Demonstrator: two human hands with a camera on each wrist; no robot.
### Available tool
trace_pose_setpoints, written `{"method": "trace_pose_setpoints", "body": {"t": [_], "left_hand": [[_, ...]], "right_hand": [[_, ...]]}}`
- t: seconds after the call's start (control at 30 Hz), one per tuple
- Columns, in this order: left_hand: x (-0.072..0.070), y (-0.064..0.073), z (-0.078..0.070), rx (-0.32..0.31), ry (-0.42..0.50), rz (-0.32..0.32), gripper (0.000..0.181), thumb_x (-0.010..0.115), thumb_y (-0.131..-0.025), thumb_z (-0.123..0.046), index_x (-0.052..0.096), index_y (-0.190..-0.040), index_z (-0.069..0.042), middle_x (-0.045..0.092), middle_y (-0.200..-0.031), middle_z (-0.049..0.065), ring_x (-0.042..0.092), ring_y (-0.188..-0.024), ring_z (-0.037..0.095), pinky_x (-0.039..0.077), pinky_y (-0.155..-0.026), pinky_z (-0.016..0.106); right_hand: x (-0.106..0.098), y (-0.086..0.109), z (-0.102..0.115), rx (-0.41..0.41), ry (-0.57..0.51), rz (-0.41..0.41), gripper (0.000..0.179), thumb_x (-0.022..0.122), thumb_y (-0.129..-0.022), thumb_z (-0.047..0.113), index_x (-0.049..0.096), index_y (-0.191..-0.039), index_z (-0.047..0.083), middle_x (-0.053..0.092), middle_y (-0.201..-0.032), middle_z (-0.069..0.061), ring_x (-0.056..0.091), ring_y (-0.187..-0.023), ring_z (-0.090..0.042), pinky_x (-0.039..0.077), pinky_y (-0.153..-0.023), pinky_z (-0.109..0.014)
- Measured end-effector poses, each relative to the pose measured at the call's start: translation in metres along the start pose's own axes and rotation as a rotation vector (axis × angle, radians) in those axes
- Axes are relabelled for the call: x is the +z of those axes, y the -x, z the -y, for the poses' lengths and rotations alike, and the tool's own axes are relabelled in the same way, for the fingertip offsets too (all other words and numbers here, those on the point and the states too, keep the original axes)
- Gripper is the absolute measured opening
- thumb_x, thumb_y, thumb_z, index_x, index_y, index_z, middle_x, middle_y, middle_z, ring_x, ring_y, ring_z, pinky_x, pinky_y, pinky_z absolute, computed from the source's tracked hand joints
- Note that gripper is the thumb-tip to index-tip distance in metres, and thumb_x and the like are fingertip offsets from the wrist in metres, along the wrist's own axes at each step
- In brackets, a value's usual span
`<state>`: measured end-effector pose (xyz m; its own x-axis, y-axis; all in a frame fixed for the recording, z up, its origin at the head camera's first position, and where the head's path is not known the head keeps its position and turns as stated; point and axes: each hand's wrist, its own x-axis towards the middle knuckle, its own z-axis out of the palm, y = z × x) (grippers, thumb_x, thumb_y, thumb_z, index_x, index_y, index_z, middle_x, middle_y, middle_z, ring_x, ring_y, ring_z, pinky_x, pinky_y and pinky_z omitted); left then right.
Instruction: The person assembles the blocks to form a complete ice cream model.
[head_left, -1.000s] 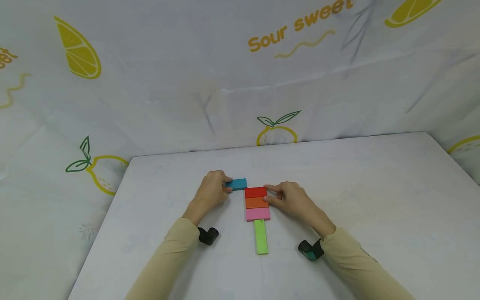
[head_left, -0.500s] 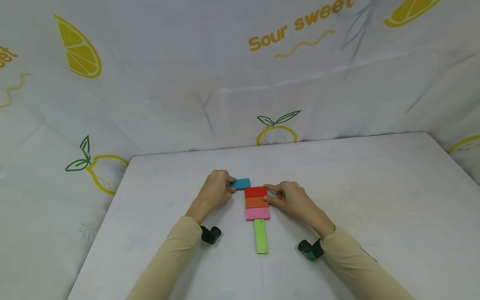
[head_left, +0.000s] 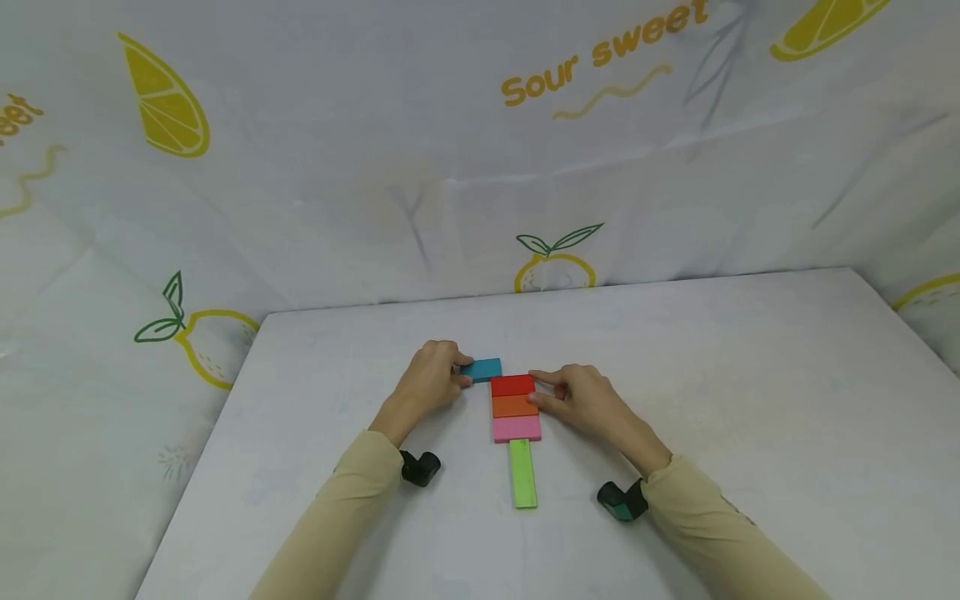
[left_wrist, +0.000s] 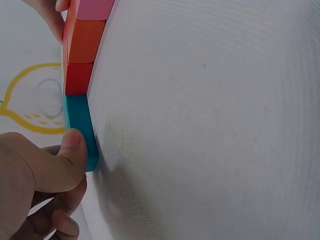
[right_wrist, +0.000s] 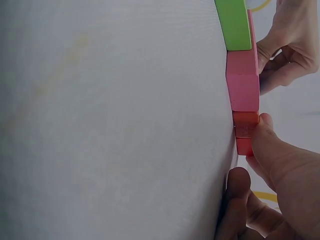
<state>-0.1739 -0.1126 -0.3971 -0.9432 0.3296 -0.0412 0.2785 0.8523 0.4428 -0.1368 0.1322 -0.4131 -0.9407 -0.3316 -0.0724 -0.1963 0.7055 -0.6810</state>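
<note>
A blue block lies flat just beyond the far left corner of a red block. My left hand pinches the blue block's left end between thumb and fingers; the thumb shows on its near side in the left wrist view. Below the red block, orange and pink blocks lie side by side in a stack-like row. A green block points toward me from the pink one. My right hand holds the red block's right end, its thumb also touching the orange block.
The blocks lie on a white-covered table. Behind it hangs a white cloth printed with lemons and lettering. Black wrist cameras sit below both hands.
My left hand has slid the blue block a little to the right, so it overlaps more of the red block's far edge. The right hand stays where it was.
</note>
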Motion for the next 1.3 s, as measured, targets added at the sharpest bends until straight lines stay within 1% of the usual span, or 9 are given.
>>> {"method": "trace_pose_setpoints", "body": {"t": [0.17, 0.3, 0.37, 0.6, 0.73, 0.87, 1.0, 1.3], "left_hand": [[0.0002, -0.0003, 0.003, 0.025, -0.004, -0.007, 0.031, 0.079, -0.088, -0.007, 0.076, -0.118, -0.002, 0.07, -0.091, 0.01, 0.057, -0.078, 0.015, 0.051, -0.069, 0.024], [-0.0003, -0.0014, 0.006, 0.037, 0.012, 0.004, 0.031, 0.079, -0.088, -0.008, 0.076, -0.119, -0.003, 0.071, -0.093, 0.01, 0.057, -0.081, 0.016, 0.051, -0.071, 0.025], [-0.0008, -0.0022, 0.0069, 0.046, 0.03, 0.016, 0.031, 0.08, -0.088, -0.008, 0.076, -0.119, -0.003, 0.071, -0.093, 0.009, 0.057, -0.081, 0.016, 0.05, -0.071, 0.024], [0.0008, -0.0052, 0.008, 0.123, 0.107, 0.049, 0.033, 0.08, -0.088, -0.009, 0.075, -0.119, 0.0, 0.07, -0.09, 0.01, 0.054, -0.075, 0.013, 0.045, -0.065, 0.019], [0.0017, -0.0061, 0.0066, 0.124, 0.113, 0.053, 0.033, 0.08, -0.088, -0.009, 0.074, -0.119, 0.001, 0.069, -0.089, 0.01, 0.053, -0.074, 0.013, 0.044, -0.065, 0.018], [0.0029, -0.0067, 0.0061, 0.107, 0.112, 0.058, 0.034, 0.08, -0.088, -0.01, 0.074, -0.12, -0.001, 0.071, -0.093, 0.009, 0.054, -0.076, 0.013, 0.044, -0.066, 0.018], [0.0041, -0.0066, 0.0062, 0.105, 0.115, 0.047, 0.034, 0.08, -0.088, -0.012, 0.075, -0.12, -0.002, 0.072, -0.095, 0.009, 0.055, -0.078, 0.013, 0.046, -0.067, 0.019], [0.0088, -0.0082, 0.0074, 0.146, 0.141, 0.041, 0.032, 0.078, -0.09, -0.011, 0.075, -0.12, -0.003, 0.075, -0.109, 0.01, 0.061, -0.085, 0.014, 0.052, -0.075, 0.023]], "right_hand": [[0.0003, 0.0001, 0.001, 0.004, 0.003, -0.001, 0.049, 0.076, -0.093, 0.028, 0.066, -0.134, 0.006, 0.048, -0.063, 0.0, 0.041, -0.064, -0.014, 0.028, -0.054, -0.022], [0.0002, 0.0001, 0.0018, 0.014, 0.004, 0.003, 0.049, 0.076, -0.093, 0.028, 0.066, -0.135, 0.006, 0.048, -0.063, 0.0, 0.041, -0.064, -0.014, 0.028, -0.055, -0.022], [-0.0002, 0.0004, 0.0016, 0.018, 0.002, 0.004, 0.049, 0.076, -0.092, 0.028, 0.066, -0.135, 0.006, 0.047, -0.063, 0.0, 0.041, -0.064, -0.014, 0.028, -0.055, -0.021], [0.0003, 0.0005, 0.0009, 0.005, -0.004, 0.009, 0.049, 0.076, -0.093, 0.029, 0.066, -0.135, 0.007, 0.045, -0.062, 0.0, 0.041, -0.063, -0.014, 0.028, -0.054, -0.022], [0.0001, 0.001, 0.0017, 0.01, -0.005, 0.013, 0.049, 0.076, -0.093, 0.03, 0.066, -0.135, 0.007, 0.045, -0.062, 0.0, 0.041, -0.063, -0.014, 0.028, -0.054, -0.022], [-0.0005, 0.0015, 0.0017, 0.016, -0.01, 0.017, 0.049, 0.076, -0.093, 0.03, 0.066, -0.135, 0.007, 0.045, -0.061, 0.001, 0.041, -0.063, -0.014, 0.028, -0.054, -0.022], [-0.0006, 0.0016, 0.0014, 0.013, -0.011, 0.013, 0.049, 0.076, -0.093, 0.03, 0.066, -0.135, 0.007, 0.045, -0.062, 0.001, 0.041, -0.062, -0.014, 0.027, -0.053, -0.022], [0.0005, 0.0, 0.0, 0.018, -0.001, 0.015, 0.049, 0.076, -0.093, 0.03, 0.066, -0.135, 0.007, 0.045, -0.062, 0.001, 0.042, -0.062, -0.014, 0.029, -0.054, -0.021]]}}
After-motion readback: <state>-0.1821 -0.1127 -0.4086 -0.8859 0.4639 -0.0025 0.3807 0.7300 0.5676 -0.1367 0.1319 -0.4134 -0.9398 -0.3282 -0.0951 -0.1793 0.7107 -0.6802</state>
